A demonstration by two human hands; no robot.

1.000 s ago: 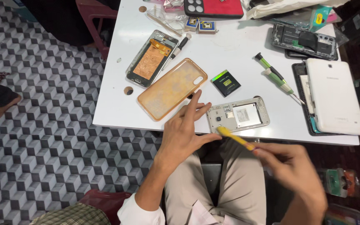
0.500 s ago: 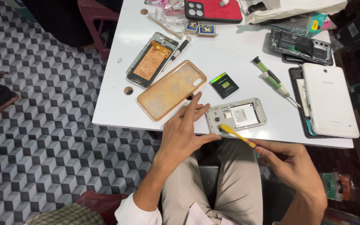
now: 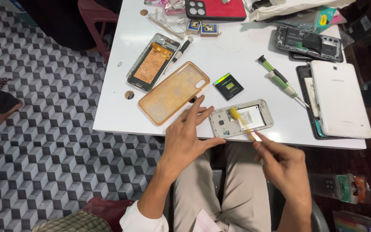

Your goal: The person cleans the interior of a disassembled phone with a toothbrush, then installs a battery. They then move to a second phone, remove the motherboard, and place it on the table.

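An opened silver phone, its back removed so that a pale inner panel and a camera module are exposed, is seen lying flat at the near edge of the white table. It is steadied at its left end by the spread fingers of the left hand, while a yellow tool is pinched between the fingers of the right hand and laid over the phone. The tool is blurred, so its tip and its contact with the phone cannot be made out.
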